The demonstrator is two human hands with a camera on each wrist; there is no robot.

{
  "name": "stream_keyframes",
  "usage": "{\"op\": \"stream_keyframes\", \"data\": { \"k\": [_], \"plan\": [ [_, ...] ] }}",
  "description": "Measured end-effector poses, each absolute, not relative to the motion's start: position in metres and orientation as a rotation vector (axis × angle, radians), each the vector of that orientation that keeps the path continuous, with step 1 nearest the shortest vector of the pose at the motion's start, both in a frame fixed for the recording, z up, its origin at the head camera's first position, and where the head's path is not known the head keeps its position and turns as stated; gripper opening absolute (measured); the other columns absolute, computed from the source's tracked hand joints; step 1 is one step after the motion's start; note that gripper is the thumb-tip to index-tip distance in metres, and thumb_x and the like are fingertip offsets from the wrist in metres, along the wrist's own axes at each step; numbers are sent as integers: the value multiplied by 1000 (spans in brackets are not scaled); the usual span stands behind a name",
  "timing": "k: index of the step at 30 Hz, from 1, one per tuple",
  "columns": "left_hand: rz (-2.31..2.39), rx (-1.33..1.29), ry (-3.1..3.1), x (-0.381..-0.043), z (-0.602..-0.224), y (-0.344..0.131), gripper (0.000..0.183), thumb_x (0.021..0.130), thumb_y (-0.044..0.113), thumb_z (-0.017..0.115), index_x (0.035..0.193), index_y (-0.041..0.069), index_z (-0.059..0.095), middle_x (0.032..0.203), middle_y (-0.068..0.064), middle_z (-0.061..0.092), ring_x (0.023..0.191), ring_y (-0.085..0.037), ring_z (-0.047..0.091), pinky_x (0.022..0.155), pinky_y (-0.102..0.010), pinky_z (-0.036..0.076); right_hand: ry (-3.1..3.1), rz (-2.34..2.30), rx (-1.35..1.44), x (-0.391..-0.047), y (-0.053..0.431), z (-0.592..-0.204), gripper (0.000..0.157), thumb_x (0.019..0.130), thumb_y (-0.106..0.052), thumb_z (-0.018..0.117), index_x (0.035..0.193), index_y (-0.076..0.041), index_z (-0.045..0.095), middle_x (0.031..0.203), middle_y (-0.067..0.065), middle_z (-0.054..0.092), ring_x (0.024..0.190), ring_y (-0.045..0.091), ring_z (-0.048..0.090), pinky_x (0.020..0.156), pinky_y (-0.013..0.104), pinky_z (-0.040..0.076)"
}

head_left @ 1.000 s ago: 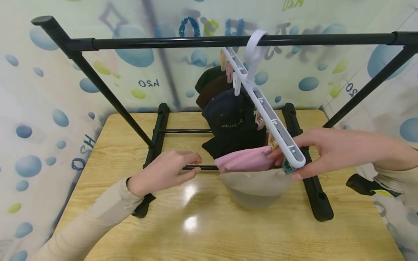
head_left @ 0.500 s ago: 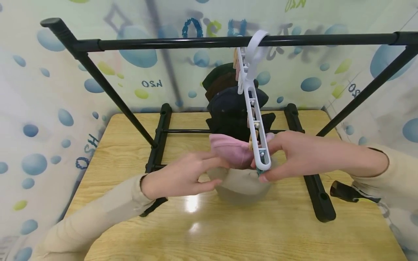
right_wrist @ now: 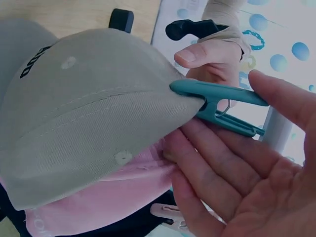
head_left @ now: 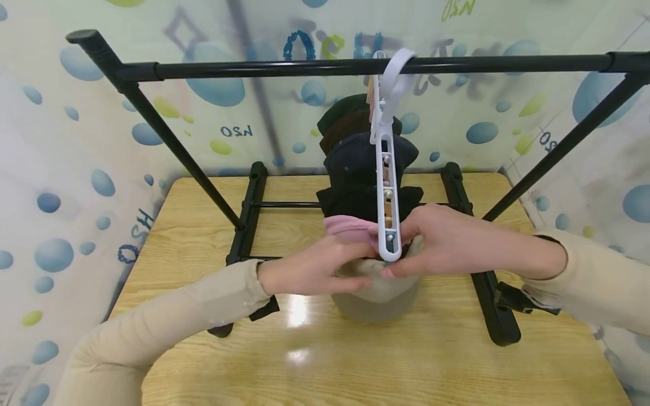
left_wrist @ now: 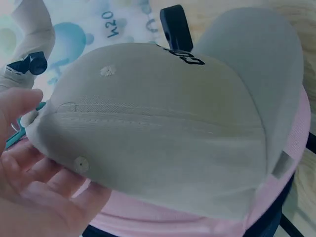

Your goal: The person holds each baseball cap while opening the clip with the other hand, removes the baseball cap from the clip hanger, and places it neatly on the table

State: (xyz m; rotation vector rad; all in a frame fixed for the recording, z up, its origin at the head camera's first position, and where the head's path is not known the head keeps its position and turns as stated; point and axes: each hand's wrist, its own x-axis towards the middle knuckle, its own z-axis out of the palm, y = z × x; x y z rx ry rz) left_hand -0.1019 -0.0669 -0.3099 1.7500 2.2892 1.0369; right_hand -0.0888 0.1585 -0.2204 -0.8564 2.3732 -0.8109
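Observation:
A beige cap hangs brim down from the front end of a white clip hanger. A teal clothespin bites the top of its crown in the right wrist view. My right hand pinches this clothespin, thumb on one handle and fingers behind the other. My left hand is beside the beige cap, its loosely bent fingers by the crown top and thumb apart in the left wrist view. A pink cap hangs right behind, partly covered by my left hand.
Behind these hang several darker caps: black, navy, brown and green. The hanger hooks over the black rail of a rack. The rack's black feet stand on a wooden table.
The hanger's front end has swung left to point straight forward, with the caps and my right hand moving along. My left hand has moved right to the beige cap.

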Motion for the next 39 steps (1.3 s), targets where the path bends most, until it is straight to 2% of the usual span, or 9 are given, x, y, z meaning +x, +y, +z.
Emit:
{"op": "stream_keyframes", "data": {
  "k": [7, 11, 15, 20, 23, 27, 33, 36, 39],
  "plan": [
    [1092, 1725, 2275, -106, -314, -63, 14, 90, 8, 69, 102, 2, 65, 97, -1, 61, 90, -10, 50, 83, -21, 42, 2382, -813, -926, -96, 156, -227, 13, 82, -29, 78, 80, -17, 75, 69, -11, 63, 50, 8, 38, 46, 26, 34],
    [1108, 1610, 2235, -105, -314, -64, 3, 89, 3, 68, 91, 3, 65, 79, 5, 55, 73, -4, 46, 66, -18, 42, 2418, -822, -1078, -101, 157, -233, 10, 87, -19, 73, 78, -16, 76, 57, -16, 46, 47, 5, 33, 44, 25, 32],
    [1070, 1532, 2217, -102, -316, -66, 14, 89, 1, 67, 79, 6, 59, 67, 10, 41, 59, 2, 38, 53, -17, 35, 2432, -826, -1134, -104, 159, -236, 18, 89, -14, 68, 72, -17, 74, 53, -18, 27, 44, 2, 24, 41, 24, 25],
    [1061, 1512, 2225, -102, -317, -71, 21, 89, 2, 67, 73, 9, 55, 64, 11, 35, 57, 1, 35, 52, -19, 33, 2432, -807, -1111, -105, 161, -237, 27, 88, -6, 65, 64, -18, 69, 51, -18, 26, 42, 2, 25, 42, 22, 24],
    [1041, 1501, 2237, -103, -315, -75, 24, 88, 2, 67, 70, 11, 53, 63, 11, 34, 57, 0, 35, 52, -19, 32, 2440, -802, -1091, -105, 164, -236, 25, 87, -6, 65, 65, -18, 69, 51, -18, 26, 43, 2, 25, 42, 22, 24],
    [982, 1486, 2196, -107, -312, -85, 24, 88, 3, 65, 71, 11, 51, 62, 11, 34, 56, 2, 36, 51, -18, 32, 2457, -797, -1078, -104, 170, -236, 17, 89, -13, 68, 74, -18, 74, 53, -16, 27, 45, 2, 26, 42, 24, 24],
    [1001, 1404, 2027, -124, -308, -113, 24, 88, 2, 62, 71, 12, 48, 64, 11, 33, 58, -2, 36, 56, -20, 31, 2463, -773, -1073, -104, 181, -237, 9, 91, -19, 68, 87, -18, 77, 61, -15, 44, 55, 6, 37, 48, 25, 33],
    [1029, 1342, 1976, -129, -308, -129, 24, 89, 3, 62, 70, 12, 50, 66, 10, 36, 60, -6, 38, 58, -23, 33, 2462, -746, -1073, -102, 184, -238, 8, 90, -19, 71, 94, -17, 76, 77, -13, 61, 69, 9, 51, 58, 27, 43],
    [1029, 1325, 2008, -132, -305, -146, 19, 90, 5, 62, 74, 13, 58, 68, 11, 43, 62, -7, 41, 58, -24, 36, 2462, -737, -1081, -99, 186, -240, 20, 86, -29, 75, 102, -16, 74, 97, -10, 68, 86, 12, 59, 71, 33, 49]
  ]
}}
